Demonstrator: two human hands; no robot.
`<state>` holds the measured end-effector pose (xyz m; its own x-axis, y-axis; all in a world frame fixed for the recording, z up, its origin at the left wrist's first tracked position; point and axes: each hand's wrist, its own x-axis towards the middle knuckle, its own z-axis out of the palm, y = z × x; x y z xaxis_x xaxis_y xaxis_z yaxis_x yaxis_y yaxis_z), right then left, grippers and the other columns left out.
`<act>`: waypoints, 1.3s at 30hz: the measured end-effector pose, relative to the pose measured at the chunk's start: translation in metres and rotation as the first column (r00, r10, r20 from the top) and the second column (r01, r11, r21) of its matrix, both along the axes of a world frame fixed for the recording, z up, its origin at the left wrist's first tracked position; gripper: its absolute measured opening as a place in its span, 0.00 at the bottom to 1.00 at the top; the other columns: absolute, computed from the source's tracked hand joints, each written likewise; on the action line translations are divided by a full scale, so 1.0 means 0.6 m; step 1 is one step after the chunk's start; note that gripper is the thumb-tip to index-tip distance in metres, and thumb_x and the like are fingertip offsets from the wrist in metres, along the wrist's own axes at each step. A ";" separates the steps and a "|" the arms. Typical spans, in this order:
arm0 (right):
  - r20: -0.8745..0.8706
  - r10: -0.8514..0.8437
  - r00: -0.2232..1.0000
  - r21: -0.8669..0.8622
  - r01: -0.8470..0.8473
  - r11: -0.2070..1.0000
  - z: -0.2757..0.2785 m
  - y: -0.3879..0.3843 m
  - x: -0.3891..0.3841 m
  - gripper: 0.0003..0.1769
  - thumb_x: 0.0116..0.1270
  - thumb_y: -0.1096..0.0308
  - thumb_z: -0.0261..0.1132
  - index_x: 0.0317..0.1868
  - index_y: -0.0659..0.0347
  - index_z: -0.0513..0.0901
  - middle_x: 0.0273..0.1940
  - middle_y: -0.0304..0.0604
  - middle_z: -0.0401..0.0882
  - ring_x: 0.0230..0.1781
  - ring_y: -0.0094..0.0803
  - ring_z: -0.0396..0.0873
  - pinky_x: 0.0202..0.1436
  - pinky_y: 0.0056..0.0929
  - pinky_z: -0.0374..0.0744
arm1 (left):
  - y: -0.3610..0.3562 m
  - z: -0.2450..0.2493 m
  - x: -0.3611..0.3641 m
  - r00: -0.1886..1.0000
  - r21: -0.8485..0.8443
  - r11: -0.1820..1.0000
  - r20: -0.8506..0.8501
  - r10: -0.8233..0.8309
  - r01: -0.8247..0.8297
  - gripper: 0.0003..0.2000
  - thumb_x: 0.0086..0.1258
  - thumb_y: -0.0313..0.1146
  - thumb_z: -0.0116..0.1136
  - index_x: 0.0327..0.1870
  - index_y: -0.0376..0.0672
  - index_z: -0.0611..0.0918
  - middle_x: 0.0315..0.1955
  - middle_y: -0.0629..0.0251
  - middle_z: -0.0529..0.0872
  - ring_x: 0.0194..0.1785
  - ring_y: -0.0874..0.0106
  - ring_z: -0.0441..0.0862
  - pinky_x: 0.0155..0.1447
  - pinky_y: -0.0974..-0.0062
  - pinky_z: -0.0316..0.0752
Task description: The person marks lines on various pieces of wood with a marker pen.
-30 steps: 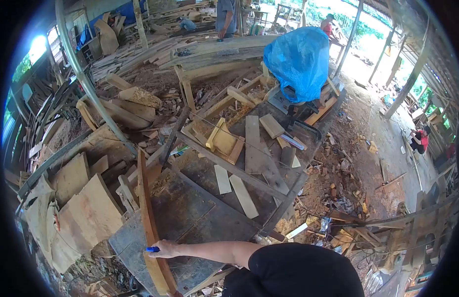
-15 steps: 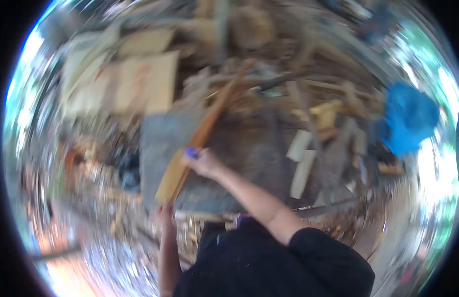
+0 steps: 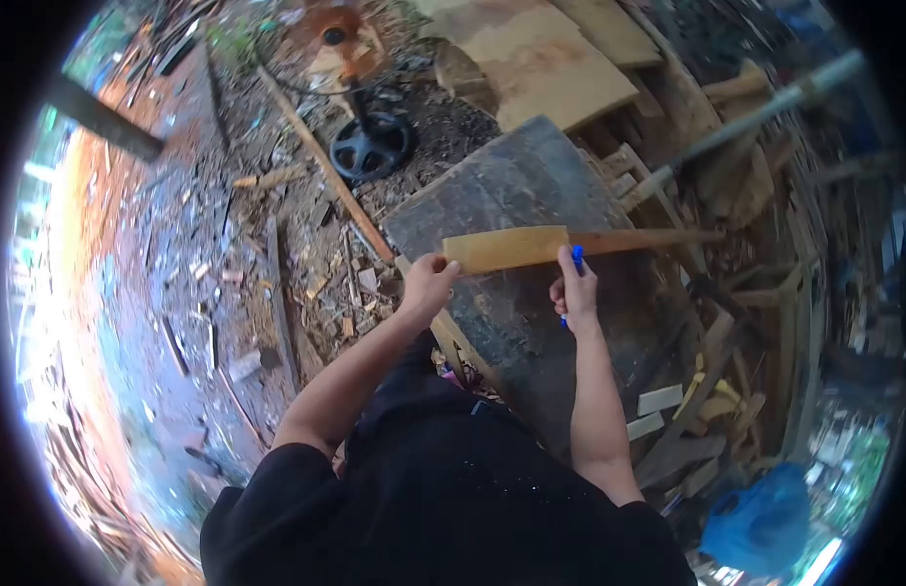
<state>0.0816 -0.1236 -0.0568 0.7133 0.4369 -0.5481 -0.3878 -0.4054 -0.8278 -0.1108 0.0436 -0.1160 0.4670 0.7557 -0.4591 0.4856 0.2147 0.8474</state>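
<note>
A pale wooden piece [image 3: 506, 249] lies across the worktop in line with a longer brown plank [image 3: 638, 240], whose far end narrows to the right. My left hand [image 3: 430, 286] pinches the left end of the pale piece between thumb and fingers. At the other end of that piece, my right hand [image 3: 578, 293] is closed around a blue pen-like tool [image 3: 578, 256]. Blue shows above and below the right fist, while its middle is hidden. The right fingertips are right at the lower edge of the wood.
The dark worktop [image 3: 511, 186] is under the wood. Large boards [image 3: 536, 59] and a metal pipe [image 3: 746, 127] are beyond it. A black handwheel [image 3: 373, 146] stands on the debris-covered ground at left. Wood offcuts [image 3: 660, 399] and a blue bag [image 3: 760, 523] are at lower right.
The view has turned, so the wood now runs sideways across it instead of slanting away. Both hands remain at the wood, and the picture is sharper.
</note>
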 end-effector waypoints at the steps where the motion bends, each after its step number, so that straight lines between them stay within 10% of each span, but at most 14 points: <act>1: -0.018 -0.008 1.000 0.007 0.008 1.000 -0.001 0.000 0.001 0.24 0.69 0.43 0.66 0.50 0.55 0.81 0.15 0.35 0.71 0.08 0.17 0.65 0.09 0.18 0.58 | -0.005 0.002 0.001 1.000 0.000 1.000 0.022 0.011 -0.011 0.18 0.68 0.40 0.61 0.47 0.32 0.84 0.40 0.52 0.88 0.44 0.64 0.86 0.50 0.67 0.78; 21: -0.151 0.026 0.988 -0.064 -0.036 0.997 0.004 -0.003 0.010 0.27 0.66 0.38 0.66 0.53 0.46 0.72 0.14 0.35 0.69 0.07 0.19 0.61 0.10 0.18 0.57 | -0.020 0.031 0.003 0.998 0.096 0.994 0.019 0.054 -0.055 0.16 0.67 0.39 0.62 0.43 0.31 0.81 0.42 0.49 0.81 0.49 0.54 0.81 0.55 0.61 0.75; 27: -0.083 0.075 0.994 -0.133 -0.086 0.987 0.010 0.000 0.019 0.29 0.67 0.36 0.64 0.56 0.46 0.71 0.14 0.36 0.69 0.08 0.19 0.61 0.11 0.19 0.57 | -0.035 0.059 -0.002 0.999 0.138 0.989 0.013 0.045 -0.047 0.26 0.65 0.40 0.64 0.60 0.34 0.76 0.51 0.46 0.79 0.53 0.51 0.78 0.60 0.58 0.72; 29: -0.084 0.062 0.994 -0.132 -0.073 0.989 0.018 0.000 0.018 0.32 0.62 0.37 0.69 0.55 0.50 0.74 0.15 0.35 0.71 0.08 0.19 0.64 0.10 0.17 0.59 | -0.069 0.133 0.008 0.999 0.648 0.760 0.034 0.040 -0.052 0.35 0.64 0.41 0.66 0.70 0.36 0.67 0.59 0.46 0.74 0.63 0.50 0.71 0.67 0.54 0.64; 31: -0.089 0.062 0.994 -0.132 -0.074 0.988 0.014 -0.003 0.024 0.33 0.62 0.37 0.69 0.55 0.51 0.74 0.15 0.34 0.71 0.09 0.18 0.65 0.10 0.18 0.59 | -0.103 0.155 0.043 0.949 0.586 0.757 -0.073 -0.307 0.290 0.41 0.60 0.42 0.68 0.72 0.36 0.63 0.63 0.47 0.70 0.70 0.51 0.62 0.73 0.51 0.55; 34: -0.088 0.084 0.993 -0.114 -0.094 0.989 0.015 -0.005 0.029 0.32 0.62 0.37 0.69 0.55 0.51 0.76 0.16 0.33 0.71 0.10 0.18 0.67 0.10 0.18 0.59 | -0.115 0.128 0.116 0.867 0.762 0.436 -0.333 -0.372 0.480 0.46 0.54 0.42 0.72 0.73 0.34 0.62 0.63 0.47 0.69 0.71 0.50 0.60 0.74 0.50 0.51; 39: -0.082 0.055 0.995 -0.069 -0.061 0.996 0.025 -0.008 0.029 0.26 0.65 0.40 0.68 0.50 0.53 0.79 0.18 0.33 0.72 0.11 0.18 0.69 0.10 0.18 0.59 | -0.081 0.086 0.192 0.824 0.740 0.367 -0.470 -0.317 0.563 0.43 0.50 0.38 0.70 0.70 0.38 0.65 0.55 0.50 0.74 0.65 0.52 0.67 0.70 0.50 0.54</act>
